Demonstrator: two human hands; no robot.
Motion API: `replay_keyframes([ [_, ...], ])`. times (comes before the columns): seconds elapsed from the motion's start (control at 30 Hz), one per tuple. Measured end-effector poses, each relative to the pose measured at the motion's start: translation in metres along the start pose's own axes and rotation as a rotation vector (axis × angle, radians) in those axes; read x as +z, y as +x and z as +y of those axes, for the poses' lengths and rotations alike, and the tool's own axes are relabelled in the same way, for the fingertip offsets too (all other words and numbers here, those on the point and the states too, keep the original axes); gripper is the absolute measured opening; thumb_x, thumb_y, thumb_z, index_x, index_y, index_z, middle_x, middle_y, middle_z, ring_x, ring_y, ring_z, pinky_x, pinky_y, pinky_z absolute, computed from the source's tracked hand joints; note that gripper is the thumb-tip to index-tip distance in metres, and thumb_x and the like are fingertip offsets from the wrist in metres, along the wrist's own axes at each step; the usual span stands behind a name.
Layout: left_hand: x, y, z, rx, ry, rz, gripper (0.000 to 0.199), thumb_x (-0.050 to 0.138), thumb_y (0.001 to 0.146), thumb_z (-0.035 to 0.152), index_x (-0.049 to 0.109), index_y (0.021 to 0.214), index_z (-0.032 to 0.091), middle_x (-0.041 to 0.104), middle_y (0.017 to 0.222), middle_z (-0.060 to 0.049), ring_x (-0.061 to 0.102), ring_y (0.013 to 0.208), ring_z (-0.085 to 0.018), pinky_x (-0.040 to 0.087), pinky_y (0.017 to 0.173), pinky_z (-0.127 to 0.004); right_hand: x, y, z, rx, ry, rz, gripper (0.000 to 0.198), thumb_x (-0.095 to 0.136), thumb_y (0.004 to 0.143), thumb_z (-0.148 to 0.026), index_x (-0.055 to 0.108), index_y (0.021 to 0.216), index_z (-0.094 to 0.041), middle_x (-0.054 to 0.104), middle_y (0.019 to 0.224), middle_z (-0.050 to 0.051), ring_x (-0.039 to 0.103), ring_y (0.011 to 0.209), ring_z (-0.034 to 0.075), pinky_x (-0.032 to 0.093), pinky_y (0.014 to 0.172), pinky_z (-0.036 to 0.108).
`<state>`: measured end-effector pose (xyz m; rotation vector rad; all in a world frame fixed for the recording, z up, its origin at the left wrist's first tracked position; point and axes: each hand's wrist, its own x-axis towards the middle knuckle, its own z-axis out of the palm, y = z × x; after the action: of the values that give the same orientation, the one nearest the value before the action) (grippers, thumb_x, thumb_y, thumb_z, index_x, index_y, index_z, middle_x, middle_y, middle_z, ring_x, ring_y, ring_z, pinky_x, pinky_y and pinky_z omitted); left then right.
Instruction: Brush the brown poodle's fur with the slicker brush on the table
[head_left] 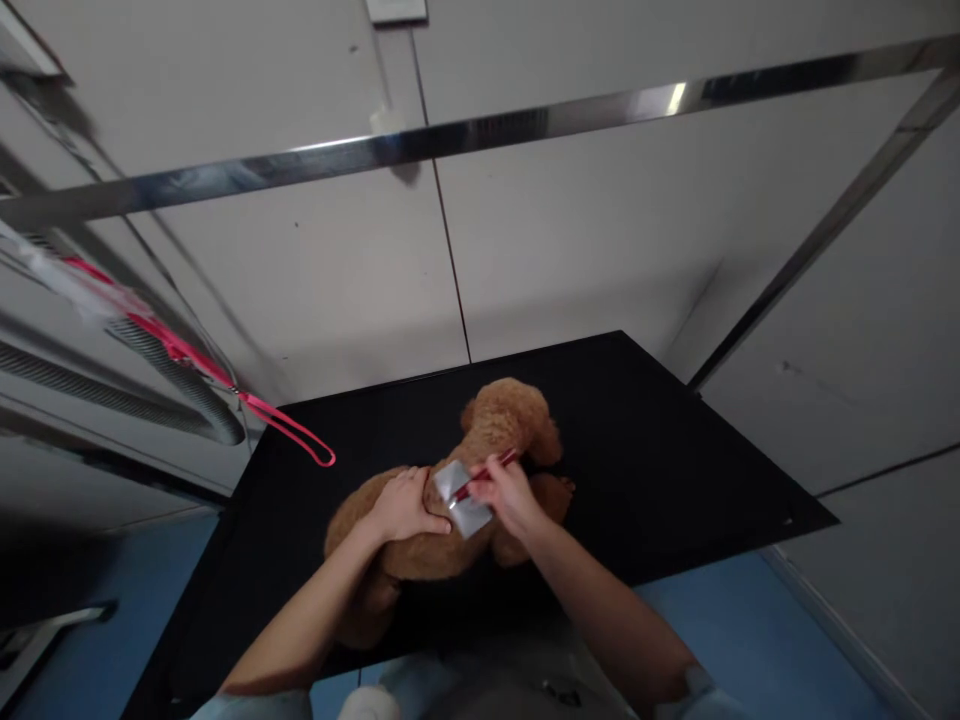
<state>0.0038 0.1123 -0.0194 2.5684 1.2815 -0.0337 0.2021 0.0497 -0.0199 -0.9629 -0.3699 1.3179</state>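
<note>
Your left hand (405,505) lay flat on the back of the brown plush dog (480,480), which lay in the middle of the black counter (675,470). Your right hand (510,495) gripped the red-handled brush (465,495), its pad against the fur. A red leash (285,425) hung nearby.

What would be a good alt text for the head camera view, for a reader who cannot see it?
A person's left hand rests on a brown toy dog lying on a black table, while the right hand holds a red-handled brush on its back. A red leash hangs at the left.
</note>
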Motion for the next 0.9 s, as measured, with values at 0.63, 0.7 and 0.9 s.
replay_keyframes([
  [0.63,0.074,-0.043,0.004,-0.204,0.027,0.49,0.129,0.063,0.056,0.068,0.001,0.139,-0.009,0.044,0.126,-0.03,0.044,0.115,-0.038,0.032,0.099,-0.046,0.005,-0.006,0.021,-0.046,-0.03,0.099,0.033,0.07,0.068,-0.037,0.046,0.083,-0.02,0.063,0.073,-0.002,0.057,0.046,0.008,0.049,0.047,0.021],
  [0.7,0.075,-0.044,0.002,-0.209,0.015,0.488,0.134,0.064,0.052,0.07,-0.001,0.14,-0.007,0.043,0.128,-0.029,0.043,0.117,-0.039,0.032,0.099,-0.047,0.004,-0.009,0.022,-0.241,-0.057,0.18,0.031,0.068,0.07,-0.035,0.045,0.085,-0.022,0.062,0.077,-0.003,0.058,0.049,0.007,0.049,0.05,0.02],
  [0.9,0.076,-0.045,-0.003,-0.19,0.025,0.545,0.121,0.059,0.063,0.065,-0.001,0.14,-0.007,0.046,0.124,-0.029,0.047,0.114,-0.038,0.036,0.095,-0.047,0.006,-0.013,0.031,0.014,-0.074,-0.016,0.033,0.066,0.07,-0.041,0.044,0.083,-0.021,0.063,0.071,-0.002,0.055,0.044,0.009,0.046,0.045,0.023],
])
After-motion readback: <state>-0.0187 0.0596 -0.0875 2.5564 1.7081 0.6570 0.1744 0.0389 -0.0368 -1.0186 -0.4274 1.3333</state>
